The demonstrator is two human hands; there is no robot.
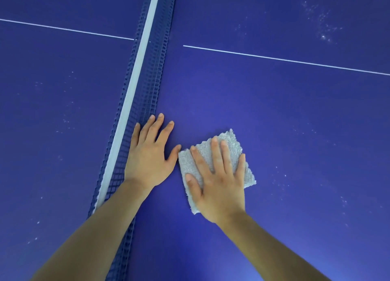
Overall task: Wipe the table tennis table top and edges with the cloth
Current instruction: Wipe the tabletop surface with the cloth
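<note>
Surface: blue table top, net at left
Right hand: flat, fingers straight, pressing grey cloth
Left hand: flat, fingers spread, beside net

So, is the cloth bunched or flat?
Flat: the grey cloth lies spread on the table top, pressed under the right hand, fingers straight.

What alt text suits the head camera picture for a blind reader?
A person's right hand presses a grey terry cloth on a blue table tennis table, while the left hand rests open beside the blue net. White specks dot the surface.
</note>
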